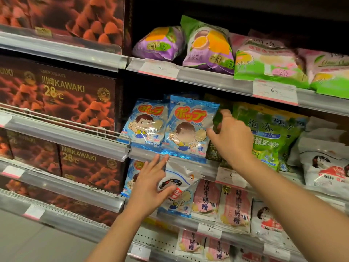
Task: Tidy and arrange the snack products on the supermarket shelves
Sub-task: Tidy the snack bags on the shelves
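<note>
Two blue candy bags with a cartoon child stand upright on the middle shelf, one on the left [146, 123] and one on the right [188, 127]. My right hand [229, 137] pinches the right edge of the right blue bag, fingers curled between it and a green jelly bag [268, 133]. Below, my left hand [151, 183] holds a white candy bag [178, 181] with a black-and-red print in front of the lower shelf, thumb curled over its front. More blue bags [177, 205] stand behind that white bag.
Brown chocolate boxes [75, 99] fill the left shelves behind a wire rail. Purple and green fruit bags [207, 48] sit on the top shelf. White candy bags [324, 167] lie at the right, pink milk-candy bags [232, 207] below. Price rails [188, 159] edge each shelf.
</note>
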### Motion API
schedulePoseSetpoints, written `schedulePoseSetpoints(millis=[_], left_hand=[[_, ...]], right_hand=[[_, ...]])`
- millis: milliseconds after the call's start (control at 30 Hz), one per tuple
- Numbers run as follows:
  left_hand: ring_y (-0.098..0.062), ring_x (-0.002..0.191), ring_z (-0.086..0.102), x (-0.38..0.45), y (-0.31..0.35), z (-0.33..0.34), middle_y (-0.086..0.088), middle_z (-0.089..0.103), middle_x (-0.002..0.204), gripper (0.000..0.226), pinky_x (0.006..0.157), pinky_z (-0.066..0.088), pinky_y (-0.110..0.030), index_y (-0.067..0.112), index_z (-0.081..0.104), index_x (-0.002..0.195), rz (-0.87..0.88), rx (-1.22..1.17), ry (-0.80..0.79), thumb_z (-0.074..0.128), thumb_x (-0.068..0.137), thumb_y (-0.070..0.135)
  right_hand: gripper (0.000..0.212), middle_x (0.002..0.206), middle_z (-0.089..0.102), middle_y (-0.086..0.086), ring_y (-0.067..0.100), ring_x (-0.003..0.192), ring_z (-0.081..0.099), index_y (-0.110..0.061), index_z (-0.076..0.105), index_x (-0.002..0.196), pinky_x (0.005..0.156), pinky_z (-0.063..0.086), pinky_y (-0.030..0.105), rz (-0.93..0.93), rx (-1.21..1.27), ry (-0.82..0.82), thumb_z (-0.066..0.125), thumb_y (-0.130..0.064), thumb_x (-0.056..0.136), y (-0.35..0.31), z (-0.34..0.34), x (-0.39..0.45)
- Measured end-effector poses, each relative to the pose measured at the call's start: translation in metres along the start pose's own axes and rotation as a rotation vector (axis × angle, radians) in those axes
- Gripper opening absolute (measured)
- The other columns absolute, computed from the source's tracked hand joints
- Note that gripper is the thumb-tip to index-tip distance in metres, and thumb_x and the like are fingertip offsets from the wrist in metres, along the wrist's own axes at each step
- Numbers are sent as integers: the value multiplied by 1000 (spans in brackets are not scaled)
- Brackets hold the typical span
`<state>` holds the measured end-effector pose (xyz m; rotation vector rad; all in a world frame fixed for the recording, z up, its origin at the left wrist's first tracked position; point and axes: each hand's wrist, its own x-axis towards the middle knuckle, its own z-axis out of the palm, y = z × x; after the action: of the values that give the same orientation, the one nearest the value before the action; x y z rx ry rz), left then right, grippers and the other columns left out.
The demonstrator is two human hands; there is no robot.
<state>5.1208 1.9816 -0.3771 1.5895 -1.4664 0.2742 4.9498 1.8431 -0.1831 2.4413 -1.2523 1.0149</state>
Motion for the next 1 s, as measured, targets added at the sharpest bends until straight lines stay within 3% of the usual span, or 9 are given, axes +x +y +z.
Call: schedulePoseSetpoints(millis=[100,200,267,333,600,733,800,900,1000], left_hand=[[-12,155,14,0,-2,2,14,33,161,48,123,20,-54,17,60,79,4,1,16,60,88,64],[-12,155,13,-1,-2,5,15,32,162,51,124,17,-51,15,67,87,11,19,20,57,89,66],[-14,155,15,-2,-2,5,13,33,161,44,123,18,-52,18,59,80,27,21,37,60,89,61],[-16,155,17,-1,0,6,11,36,160,40,122,20,-54,23,48,75,37,13,59,64,89,57],[-15,154,17,-1,2,5,11,34,161,39,122,20,-54,18,59,81,22,13,63,62,89,57],[-10,155,12,0,3,3,14,30,162,56,124,15,-46,17,71,105,-8,83,-4,53,89,67],[-9,155,10,0,3,0,15,28,162,59,124,14,-44,17,71,110,-18,91,-21,51,89,69],[-9,155,9,0,7,-2,14,29,162,60,124,13,-43,17,70,110,-29,91,-23,51,88,69],[-10,155,12,-2,10,1,13,32,161,55,122,24,-48,20,69,104,-54,48,-6,55,86,69]], right_hand=[[59,135,58,15,37,114,62,-12,51,140,74,57,44,-341,-30,184,68,-38,89,-2,1,-3],[82,159,34,15,36,149,27,-18,35,154,117,31,59,-552,-150,-72,66,-54,87,-11,17,-1],[92,168,12,13,32,156,3,-25,16,161,124,11,58,-480,-184,-273,55,-67,89,-17,29,5],[92,170,-2,10,30,156,-6,-31,2,162,124,6,58,-439,-196,-394,46,-72,92,-19,37,12],[99,171,-1,-1,24,157,4,-45,2,159,122,16,60,-439,-86,-543,56,-77,83,-19,42,29],[99,170,0,-4,27,156,0,-43,5,159,120,19,59,-487,-94,-461,60,-73,83,-16,30,20],[87,169,12,2,31,155,10,-35,19,159,117,28,56,-566,-146,-270,59,-66,88,-12,21,6],[58,150,48,10,33,135,46,-18,50,141,98,47,51,-664,-87,15,62,-46,92,-5,11,-28],[49,132,61,4,27,116,59,-17,57,134,89,52,44,-452,208,-105,63,-43,93,6,11,-67]])
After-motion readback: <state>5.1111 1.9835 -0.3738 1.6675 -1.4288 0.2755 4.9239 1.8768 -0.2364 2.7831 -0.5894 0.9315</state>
